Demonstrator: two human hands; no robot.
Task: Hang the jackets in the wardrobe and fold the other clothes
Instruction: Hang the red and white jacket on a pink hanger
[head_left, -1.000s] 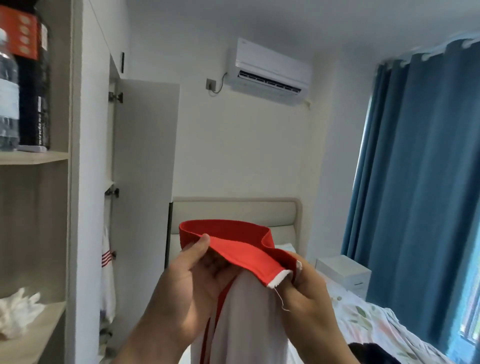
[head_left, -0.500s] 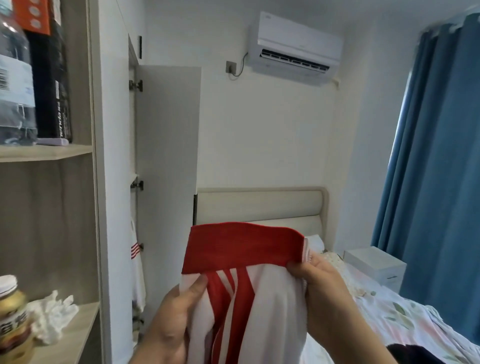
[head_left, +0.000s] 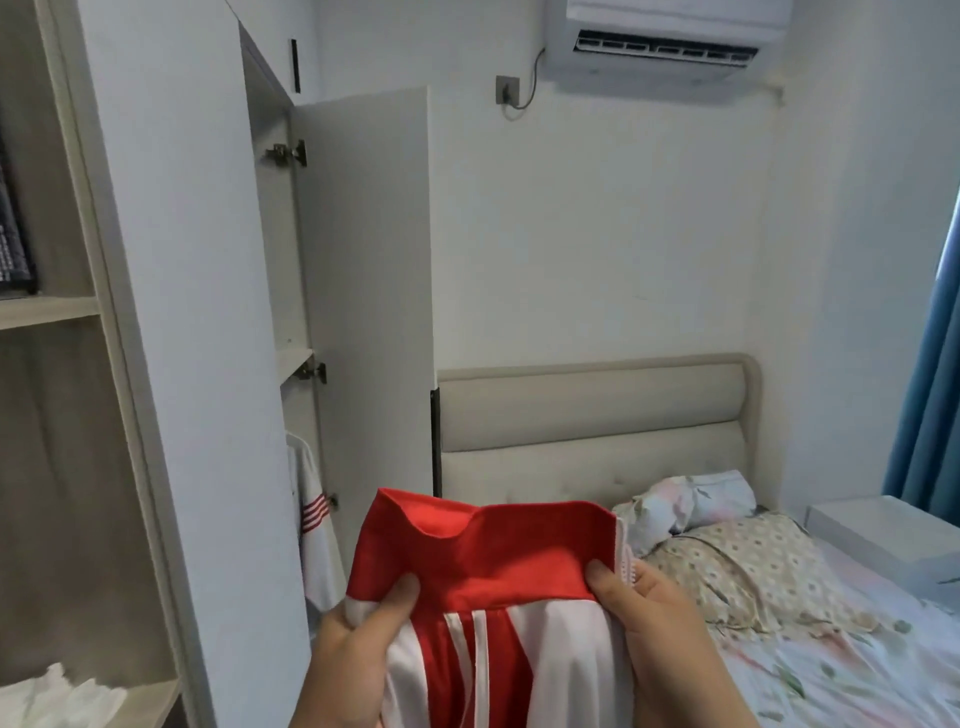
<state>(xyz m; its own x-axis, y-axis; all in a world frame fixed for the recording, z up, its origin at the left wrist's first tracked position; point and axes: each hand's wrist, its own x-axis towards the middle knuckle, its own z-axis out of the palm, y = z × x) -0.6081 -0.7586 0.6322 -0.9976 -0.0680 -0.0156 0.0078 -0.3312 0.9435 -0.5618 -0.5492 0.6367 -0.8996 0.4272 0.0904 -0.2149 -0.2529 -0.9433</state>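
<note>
Both hands are raised in the lower middle of the view, roughly level with each other and apart. Left hand (head_left: 358, 644): thumb on the near side, pointing up and to the right, its pad pressed on the lower edge of the red collar (head_left: 483, 556) of the jacket (head_left: 561, 670). Its other fingers are hidden behind the cloth. The left forearm is bare and rises from the bottom edge. Right hand (head_left: 660, 618): thumb tip clamped on the collar's right end, the remaining fingers tucked behind and out of sight, back of the hand turned right. The right forearm is bare and runs off the bottom edge. The collar is held spread between the two thumbs.
</note>
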